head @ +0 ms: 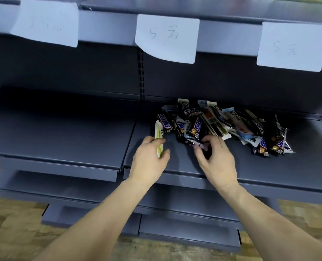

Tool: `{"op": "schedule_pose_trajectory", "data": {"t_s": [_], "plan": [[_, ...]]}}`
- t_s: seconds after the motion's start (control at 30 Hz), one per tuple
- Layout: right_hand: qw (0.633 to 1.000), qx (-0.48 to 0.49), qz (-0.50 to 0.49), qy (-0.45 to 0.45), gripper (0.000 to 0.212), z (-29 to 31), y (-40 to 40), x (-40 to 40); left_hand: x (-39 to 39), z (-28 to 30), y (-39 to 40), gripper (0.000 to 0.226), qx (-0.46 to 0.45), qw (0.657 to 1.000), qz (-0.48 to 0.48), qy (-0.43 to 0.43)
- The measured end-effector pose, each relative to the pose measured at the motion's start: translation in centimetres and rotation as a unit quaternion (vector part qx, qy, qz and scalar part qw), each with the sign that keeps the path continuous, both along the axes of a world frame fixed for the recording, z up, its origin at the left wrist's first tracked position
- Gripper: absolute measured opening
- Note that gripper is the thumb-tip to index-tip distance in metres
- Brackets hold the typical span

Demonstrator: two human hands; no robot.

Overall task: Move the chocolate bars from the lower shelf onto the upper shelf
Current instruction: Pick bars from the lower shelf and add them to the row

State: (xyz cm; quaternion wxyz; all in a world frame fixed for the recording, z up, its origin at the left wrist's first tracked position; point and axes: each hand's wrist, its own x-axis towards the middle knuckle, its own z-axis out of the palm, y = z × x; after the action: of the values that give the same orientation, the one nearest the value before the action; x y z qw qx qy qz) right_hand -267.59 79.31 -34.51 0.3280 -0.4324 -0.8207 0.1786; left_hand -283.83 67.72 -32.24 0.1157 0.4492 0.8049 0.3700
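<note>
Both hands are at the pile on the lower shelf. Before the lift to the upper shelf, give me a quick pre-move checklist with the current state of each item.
1. Left hand grips the pale yellow-green bar: ok.
2. Right hand has a firm hold on a bar: cannot tell; its fingertips pinch a wrapper end at the pile's front edge.
3. Neighbouring bars free of the grasped ones: not ok; the pile overlaps tightly, so others may drag.
4. Upper shelf has free space: cannot tell; its top surface is mostly out of view.
5. Path upward clear: not ok; the price tag hangs above the pile.
</note>
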Motion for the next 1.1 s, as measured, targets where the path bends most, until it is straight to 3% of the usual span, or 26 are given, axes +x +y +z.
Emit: {"op": "schedule_pose_trajectory", "data": {"t_s": [0.07,0.2,0.3,0.4,0.53,0.67,0.87,0.93,1.03,1.1], "plan": [[0.997,0.055,0.015,-0.053,0.030,-0.3,0.2,0.0,-0.6,0.1,0.1,0.029,0.023,0.999,0.008,-0.038],[0.985,0.151,-0.008,-0.080,0.027,-0.2,0.2,-0.1,-1.7,0.5,-0.6,0.038,0.017,0.994,0.029,-0.107],[0.999,0.018,-0.026,0.010,0.027,0.3,-0.2,-0.2,-2.5,1.0,-1.2,0.058,0.012,0.978,0.025,-0.207],[0.990,-0.104,-0.038,0.091,0.033,0.9,-0.7,-0.2,-2.9,1.8,-1.5,0.073,-0.031,0.973,0.004,-0.229],[0.986,-0.098,-0.031,0.132,0.053,1.6,-1.0,0.0,-2.6,2.6,-2.0,0.075,-0.071,0.974,-0.041,-0.209],[0.987,-0.087,-0.055,0.126,0.034,1.3,-0.7,0.1,-2.5,2.5,-2.6,0.087,-0.007,0.956,-0.041,-0.292],[0.984,-0.097,-0.062,0.139,0.026,1.1,-0.5,0.4,-2.2,2.3,-3.2,0.023,0.045,0.929,0.023,-0.367],[0.979,-0.099,-0.066,0.163,0.032,1.2,-0.5,0.5,-2.0,2.2,-3.2,0.015,0.055,0.911,0.045,-0.405],[0.980,-0.119,-0.052,0.152,0.058,1.6,-0.5,0.6,-1.7,2.0,-3.5,0.032,0.080,0.888,0.035,-0.452],[0.982,-0.134,-0.029,0.128,0.051,1.6,-0.6,0.7,-1.5,1.8,-4.0,0.054,0.088,0.884,0.022,-0.458]]}}
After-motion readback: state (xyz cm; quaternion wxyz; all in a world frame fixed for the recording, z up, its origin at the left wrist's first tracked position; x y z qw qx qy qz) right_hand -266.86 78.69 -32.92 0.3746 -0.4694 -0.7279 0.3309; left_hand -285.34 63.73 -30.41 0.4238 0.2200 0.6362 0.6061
